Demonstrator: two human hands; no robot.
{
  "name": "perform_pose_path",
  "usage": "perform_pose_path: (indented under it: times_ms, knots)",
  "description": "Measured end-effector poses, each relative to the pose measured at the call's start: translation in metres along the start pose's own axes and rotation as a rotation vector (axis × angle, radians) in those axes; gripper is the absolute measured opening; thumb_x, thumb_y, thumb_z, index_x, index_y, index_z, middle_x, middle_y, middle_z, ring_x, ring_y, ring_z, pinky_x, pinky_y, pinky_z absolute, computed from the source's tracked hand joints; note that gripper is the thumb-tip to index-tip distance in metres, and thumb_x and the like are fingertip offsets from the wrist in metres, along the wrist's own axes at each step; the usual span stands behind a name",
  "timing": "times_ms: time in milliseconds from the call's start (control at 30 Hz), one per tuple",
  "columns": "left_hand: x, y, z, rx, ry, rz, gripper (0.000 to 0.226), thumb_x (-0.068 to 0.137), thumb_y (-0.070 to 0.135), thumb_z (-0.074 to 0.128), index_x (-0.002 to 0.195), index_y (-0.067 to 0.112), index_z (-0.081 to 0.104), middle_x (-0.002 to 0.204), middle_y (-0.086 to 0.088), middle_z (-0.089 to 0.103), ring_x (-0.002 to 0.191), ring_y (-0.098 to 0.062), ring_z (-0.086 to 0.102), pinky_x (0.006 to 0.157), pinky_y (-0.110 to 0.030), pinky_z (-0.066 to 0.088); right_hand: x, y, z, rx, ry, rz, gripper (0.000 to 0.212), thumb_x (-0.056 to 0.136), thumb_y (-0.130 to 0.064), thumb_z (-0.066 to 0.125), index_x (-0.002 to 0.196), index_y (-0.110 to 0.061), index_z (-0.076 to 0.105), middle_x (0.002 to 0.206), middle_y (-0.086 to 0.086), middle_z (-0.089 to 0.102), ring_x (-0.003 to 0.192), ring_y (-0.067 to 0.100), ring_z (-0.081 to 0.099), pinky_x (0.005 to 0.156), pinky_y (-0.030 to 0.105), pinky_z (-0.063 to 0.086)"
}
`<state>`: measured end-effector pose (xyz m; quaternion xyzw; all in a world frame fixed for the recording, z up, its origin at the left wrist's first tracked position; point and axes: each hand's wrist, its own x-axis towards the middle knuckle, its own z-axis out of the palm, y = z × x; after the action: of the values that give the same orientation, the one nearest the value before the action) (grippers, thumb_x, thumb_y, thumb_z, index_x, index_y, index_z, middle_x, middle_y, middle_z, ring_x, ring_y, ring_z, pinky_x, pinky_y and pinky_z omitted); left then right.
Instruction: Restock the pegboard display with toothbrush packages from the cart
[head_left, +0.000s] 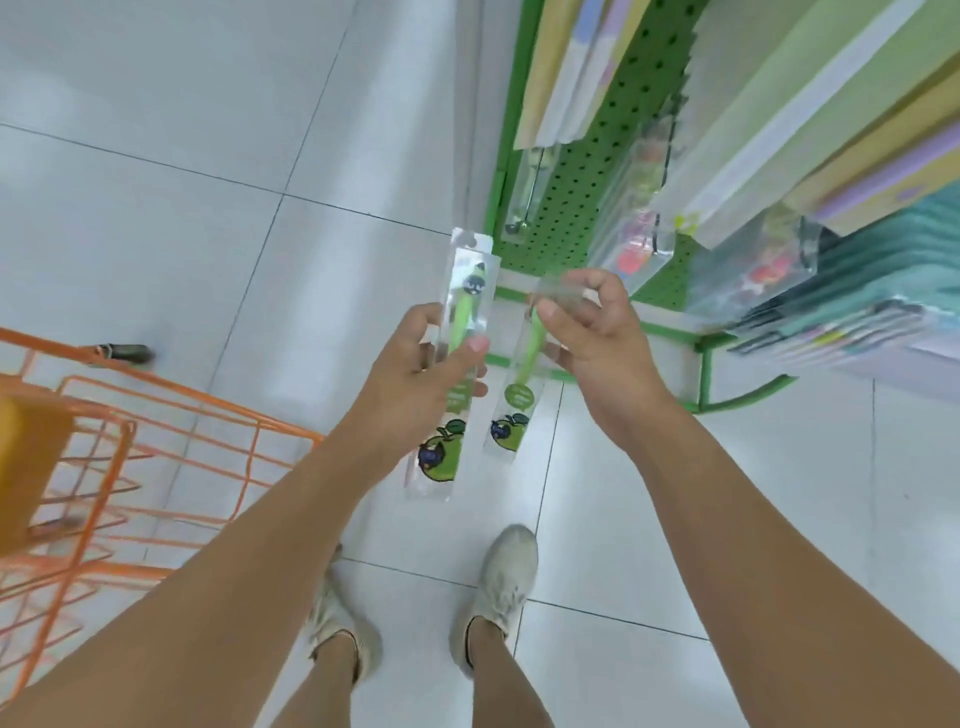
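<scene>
One toothbrush package in my left hand (415, 358), thumb clamped; right hand (592, 332) pinches another's top. Next: hang on green pegboard (582, 171), far right.

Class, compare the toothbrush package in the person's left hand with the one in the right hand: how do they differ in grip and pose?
1. The left hand grips the left package round its middle; the right hand pinches the right package near its top.
2. The left package's top end stands clear above the fingers; the right package's top is blurred and partly hidden, so it mostly hangs below the hand.

Both are clear sleeves holding a green toothbrush, with a green apple cartoon at the bottom.
</scene>
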<state>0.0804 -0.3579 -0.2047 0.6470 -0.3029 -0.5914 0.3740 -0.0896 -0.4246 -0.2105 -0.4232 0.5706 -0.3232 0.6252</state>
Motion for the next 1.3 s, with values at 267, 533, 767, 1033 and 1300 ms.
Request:
perform_pose_path:
  times_ms: [267, 533, 767, 1033, 1300]
  knots:
    - [0.043, -0.018, 0.001, 0.015, 0.002, 0.019, 0.015, 0.092, 0.027, 0.072, 0.099, 0.024, 0.059, 0.116, 0.0, 0.07, 0.088, -0.014, 0.067, 0.081, -0.029, 0.047, 0.058, 0.004, 0.007, 0.001, -0.028, -0.053, 0.029, 0.09, -0.006, 0.073, 0.115, -0.017, 0.062, 0.108, -0.001, 0.074, 0.087, 0.007, 0.068, 0.091, 0.036, 0.055]
    - [0.06, -0.017, 0.002, -0.014, -0.007, 0.001, 0.014, 0.092, 0.023, 0.071, 0.098, 0.027, 0.06, 0.115, 0.004, 0.072, 0.095, -0.012, 0.07, 0.085, -0.031, 0.05, 0.072, 0.001, 0.007, -0.011, -0.073, -0.026, 0.028, 0.09, -0.007, 0.073, 0.115, -0.017, 0.064, 0.109, -0.003, 0.075, 0.091, 0.009, 0.069, 0.099, 0.047, 0.053]
    - [0.065, -0.011, 0.004, -0.06, -0.017, 0.017, 0.027, 0.094, 0.02, 0.067, 0.119, 0.02, 0.059, 0.116, 0.01, 0.073, 0.101, -0.012, 0.071, 0.094, -0.036, 0.05, 0.069, -0.002, 0.005, 0.01, -0.112, -0.038, 0.03, 0.09, -0.007, 0.073, 0.117, -0.017, 0.063, 0.103, -0.006, 0.074, 0.091, 0.009, 0.068, 0.093, 0.038, 0.056]
    - [0.078, -0.011, 0.003, -0.067, -0.034, 0.01, 0.031, 0.093, 0.02, 0.069, 0.121, 0.019, 0.058, 0.117, 0.005, 0.073, 0.113, -0.026, 0.067, 0.098, -0.044, 0.053, 0.076, -0.001, 0.008, 0.004, -0.097, -0.02, 0.033, 0.091, -0.009, 0.073, 0.122, -0.013, 0.063, 0.104, -0.003, 0.075, 0.092, 0.011, 0.069, 0.095, 0.044, 0.056]
    - [0.091, -0.005, 0.002, -0.055, -0.045, 0.027, 0.027, 0.093, 0.018, 0.069, 0.117, 0.019, 0.058, 0.116, 0.004, 0.073, 0.11, -0.023, 0.069, 0.092, -0.039, 0.053, 0.085, -0.006, 0.012, -0.024, -0.081, -0.017, 0.035, 0.089, -0.012, 0.076, 0.121, -0.014, 0.062, 0.098, -0.005, 0.074, 0.091, 0.012, 0.07, 0.097, 0.052, 0.055]
